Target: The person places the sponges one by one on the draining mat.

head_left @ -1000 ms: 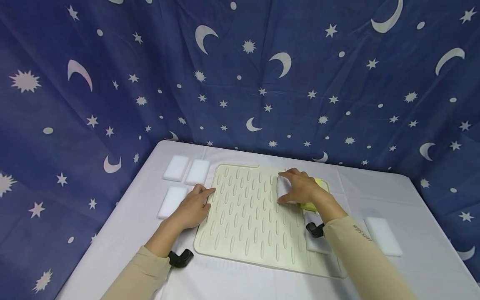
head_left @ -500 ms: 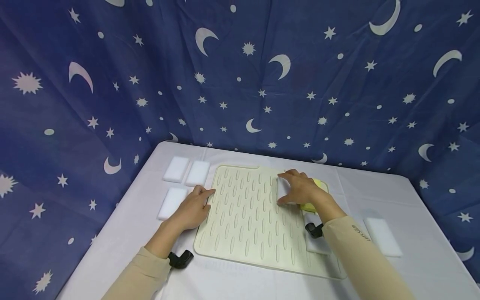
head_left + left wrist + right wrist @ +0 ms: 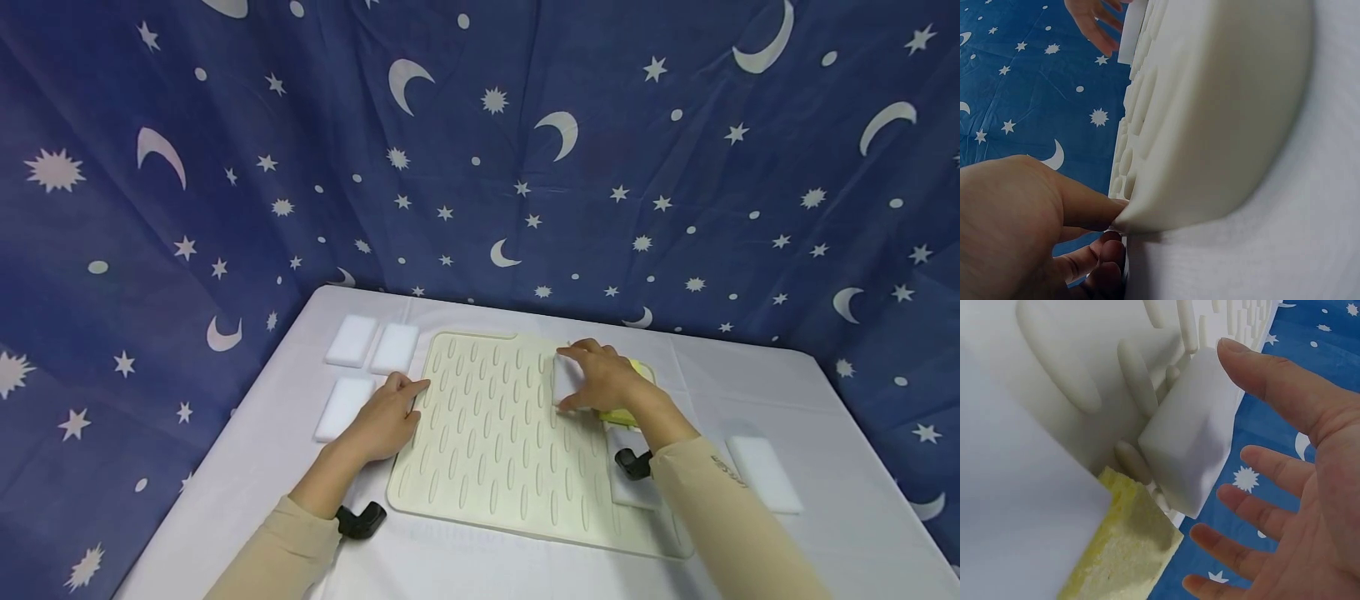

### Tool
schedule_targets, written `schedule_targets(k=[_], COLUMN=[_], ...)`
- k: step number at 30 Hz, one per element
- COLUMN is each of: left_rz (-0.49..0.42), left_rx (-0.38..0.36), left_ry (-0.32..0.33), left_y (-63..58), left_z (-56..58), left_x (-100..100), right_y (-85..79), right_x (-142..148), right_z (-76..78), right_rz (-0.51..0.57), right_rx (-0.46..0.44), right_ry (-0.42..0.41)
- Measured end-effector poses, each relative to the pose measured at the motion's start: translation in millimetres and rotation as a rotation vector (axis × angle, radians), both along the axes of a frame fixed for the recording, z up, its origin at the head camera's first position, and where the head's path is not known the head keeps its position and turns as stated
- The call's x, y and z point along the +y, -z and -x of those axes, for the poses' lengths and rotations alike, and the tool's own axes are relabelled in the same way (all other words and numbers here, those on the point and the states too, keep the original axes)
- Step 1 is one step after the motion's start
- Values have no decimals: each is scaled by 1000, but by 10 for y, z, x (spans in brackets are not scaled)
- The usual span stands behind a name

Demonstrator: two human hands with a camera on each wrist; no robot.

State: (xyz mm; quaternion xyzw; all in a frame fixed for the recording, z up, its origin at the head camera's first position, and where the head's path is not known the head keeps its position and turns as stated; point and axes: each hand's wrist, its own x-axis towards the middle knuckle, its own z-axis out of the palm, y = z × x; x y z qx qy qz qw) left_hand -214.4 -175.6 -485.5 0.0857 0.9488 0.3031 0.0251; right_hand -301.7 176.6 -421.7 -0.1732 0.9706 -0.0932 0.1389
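Spreading loosely, right hand (image 3: 606, 379) spans white block (image 3: 567, 381); left hand (image 3: 384, 423) touches mat (image 3: 487, 454), grip unclear.

Light is soft — faint shadows on the mat (image 3: 487, 442) — wrist views dimmer.

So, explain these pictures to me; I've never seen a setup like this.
There's no robot, just a person's bare left hand and right hand. The largest picture is taken from the head, the other two from the left and right wrists. On a white-covered table lies a cream, bumpy mat bearing two white blocks and a yellow sponge; four other white blocks lie beside it. The left hand touches the mat's edge. The right spreads over one of the mat's blocks, gripping nothing.
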Motion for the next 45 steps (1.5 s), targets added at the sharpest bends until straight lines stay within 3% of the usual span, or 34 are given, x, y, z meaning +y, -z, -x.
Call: schedule_targets(k=[31,45], left_rz=[10,2], left_rx=[-3,-6], left_ry=[6,8], left_y=[1,-2], left_z=[2,-1], left_x=[-11,-13], right_y=[-223,-219], right_x=[514,834], right_z=[-251,-374], right_rz=[47,44], right_rx=[83,114], right_ry=[-14,-11])
